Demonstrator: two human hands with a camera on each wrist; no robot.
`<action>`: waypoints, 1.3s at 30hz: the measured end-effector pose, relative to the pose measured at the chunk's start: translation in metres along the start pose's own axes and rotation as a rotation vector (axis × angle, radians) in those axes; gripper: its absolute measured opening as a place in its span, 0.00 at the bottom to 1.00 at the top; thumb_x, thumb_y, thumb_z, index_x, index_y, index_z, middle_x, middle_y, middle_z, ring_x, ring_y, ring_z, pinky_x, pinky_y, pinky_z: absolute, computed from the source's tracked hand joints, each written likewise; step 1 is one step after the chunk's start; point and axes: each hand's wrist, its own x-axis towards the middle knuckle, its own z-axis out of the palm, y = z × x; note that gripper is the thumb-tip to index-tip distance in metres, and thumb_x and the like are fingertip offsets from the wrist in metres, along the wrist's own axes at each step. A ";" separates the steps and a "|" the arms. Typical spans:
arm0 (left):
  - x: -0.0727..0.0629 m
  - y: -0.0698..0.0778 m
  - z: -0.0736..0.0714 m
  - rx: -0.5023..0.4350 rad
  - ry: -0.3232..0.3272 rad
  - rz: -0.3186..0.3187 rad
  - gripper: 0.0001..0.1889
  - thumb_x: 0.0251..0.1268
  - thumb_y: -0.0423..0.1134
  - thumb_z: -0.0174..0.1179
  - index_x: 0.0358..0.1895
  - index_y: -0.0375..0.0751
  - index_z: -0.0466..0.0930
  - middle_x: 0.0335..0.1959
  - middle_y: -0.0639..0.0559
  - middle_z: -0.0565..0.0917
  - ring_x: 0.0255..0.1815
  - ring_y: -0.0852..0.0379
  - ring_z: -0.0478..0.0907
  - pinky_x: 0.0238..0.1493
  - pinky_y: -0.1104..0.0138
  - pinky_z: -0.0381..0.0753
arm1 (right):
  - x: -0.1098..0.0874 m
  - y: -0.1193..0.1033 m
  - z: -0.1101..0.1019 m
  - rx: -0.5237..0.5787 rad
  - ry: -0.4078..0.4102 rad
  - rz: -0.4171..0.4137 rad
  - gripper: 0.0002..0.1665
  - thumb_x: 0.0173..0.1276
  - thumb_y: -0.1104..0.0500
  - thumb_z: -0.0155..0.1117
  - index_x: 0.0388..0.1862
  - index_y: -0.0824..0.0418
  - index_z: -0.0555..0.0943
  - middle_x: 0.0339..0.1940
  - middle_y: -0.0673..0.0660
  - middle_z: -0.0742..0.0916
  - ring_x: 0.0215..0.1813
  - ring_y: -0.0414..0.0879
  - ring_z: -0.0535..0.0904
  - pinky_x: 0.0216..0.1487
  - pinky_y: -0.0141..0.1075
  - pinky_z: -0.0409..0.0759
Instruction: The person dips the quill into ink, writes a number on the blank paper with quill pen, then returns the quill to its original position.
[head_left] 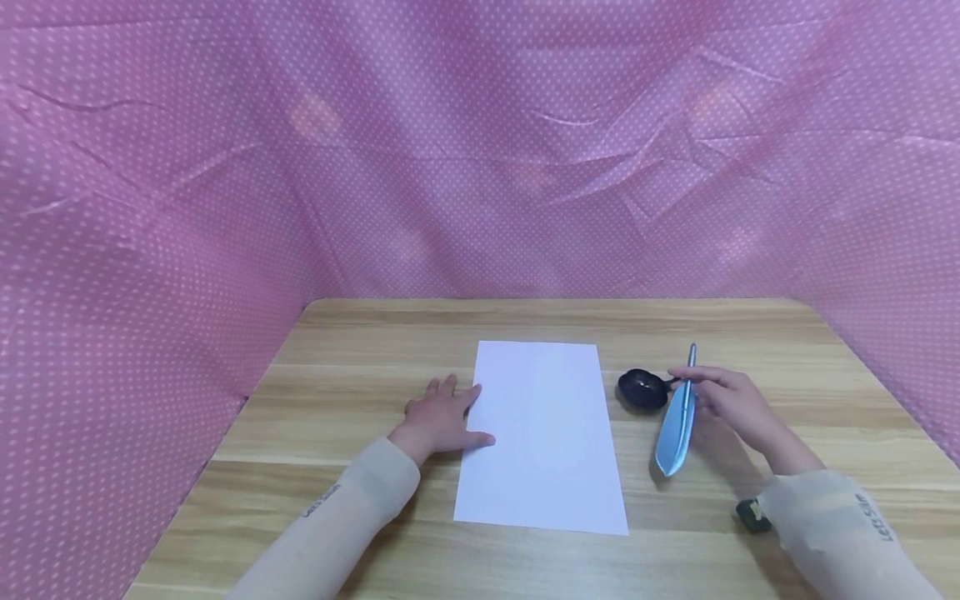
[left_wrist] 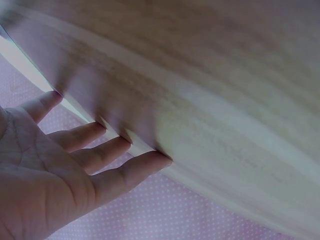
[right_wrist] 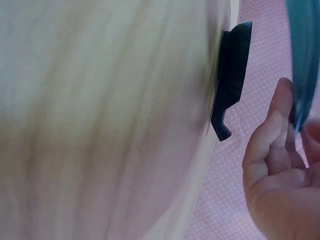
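A white sheet of paper (head_left: 543,442) lies near the middle of the wooden table. My left hand (head_left: 438,419) rests at its left edge with spread fingers, thumb and index fingertip over the paper. The left wrist view shows those fingertips (left_wrist: 161,159) against the tabletop. Right of the sheet, my right hand (head_left: 731,404) pinches a blue feather-shaped pen (head_left: 677,437), its vane slanting toward me and its thin end pointing away. Just left of that hand sits a small black scoop-like dish (head_left: 642,389), its short handle (right_wrist: 220,127) reaching toward the fingers.
Pink dotted cloth (head_left: 480,167) hangs behind the table and along both sides. The wooden tabletop (head_left: 360,333) runs back to its far edge near the cloth. A small dark device (head_left: 753,517) sits at the right wrist.
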 end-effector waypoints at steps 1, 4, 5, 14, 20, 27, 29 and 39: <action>0.000 0.000 0.000 0.000 -0.001 0.001 0.49 0.47 0.76 0.55 0.74 0.59 0.57 0.75 0.38 0.51 0.72 0.33 0.46 0.55 0.33 0.58 | 0.000 0.000 0.000 0.021 -0.002 -0.010 0.22 0.71 0.70 0.45 0.62 0.74 0.71 0.46 0.60 0.86 0.41 0.37 0.81 0.40 0.33 0.80; 0.000 0.000 0.000 0.001 -0.003 0.000 0.49 0.48 0.76 0.55 0.74 0.59 0.57 0.75 0.38 0.51 0.72 0.33 0.46 0.55 0.33 0.58 | 0.000 0.000 0.001 -0.004 -0.001 -0.060 0.23 0.68 0.72 0.48 0.63 0.74 0.70 0.47 0.61 0.86 0.45 0.34 0.81 0.44 0.29 0.78; 0.000 0.000 0.000 -0.003 -0.004 0.000 0.49 0.48 0.76 0.55 0.74 0.59 0.57 0.75 0.38 0.51 0.72 0.33 0.46 0.55 0.33 0.58 | 0.000 0.000 0.002 -0.024 0.003 -0.076 0.23 0.68 0.72 0.51 0.63 0.73 0.70 0.48 0.61 0.85 0.45 0.32 0.80 0.45 0.28 0.77; -0.001 0.002 0.001 -0.025 -0.013 -0.001 0.49 0.48 0.75 0.56 0.74 0.59 0.57 0.75 0.39 0.50 0.73 0.33 0.45 0.56 0.33 0.57 | -0.002 -0.001 0.004 -0.053 0.033 -0.132 0.28 0.64 0.68 0.63 0.63 0.72 0.70 0.47 0.46 0.85 0.46 0.31 0.80 0.45 0.26 0.77; -0.002 0.001 0.002 -0.033 -0.014 -0.005 0.49 0.48 0.75 0.56 0.74 0.59 0.57 0.75 0.39 0.50 0.73 0.33 0.44 0.56 0.32 0.56 | -0.002 -0.006 0.006 -0.074 0.065 -0.157 0.27 0.66 0.69 0.61 0.64 0.71 0.69 0.42 0.50 0.87 0.44 0.31 0.80 0.43 0.25 0.76; -0.003 0.001 0.001 -0.038 -0.010 -0.011 0.49 0.48 0.74 0.58 0.74 0.59 0.58 0.75 0.38 0.50 0.73 0.32 0.44 0.55 0.31 0.56 | -0.001 -0.003 0.008 0.058 -0.011 -0.305 0.23 0.71 0.72 0.51 0.64 0.75 0.68 0.45 0.49 0.86 0.46 0.36 0.81 0.46 0.26 0.76; -0.003 0.002 0.001 -0.041 -0.011 -0.012 0.48 0.48 0.74 0.58 0.74 0.58 0.58 0.75 0.38 0.50 0.73 0.32 0.44 0.55 0.31 0.56 | -0.001 -0.002 0.008 0.084 -0.027 -0.305 0.22 0.73 0.70 0.49 0.64 0.75 0.68 0.46 0.49 0.86 0.47 0.37 0.81 0.46 0.28 0.77; -0.002 0.003 -0.001 -0.041 -0.004 -0.010 0.49 0.47 0.74 0.58 0.74 0.58 0.58 0.75 0.38 0.50 0.72 0.31 0.44 0.55 0.30 0.56 | 0.001 -0.003 0.005 -0.064 0.060 -0.111 0.29 0.78 0.52 0.45 0.66 0.75 0.66 0.44 0.58 0.87 0.44 0.37 0.83 0.45 0.27 0.77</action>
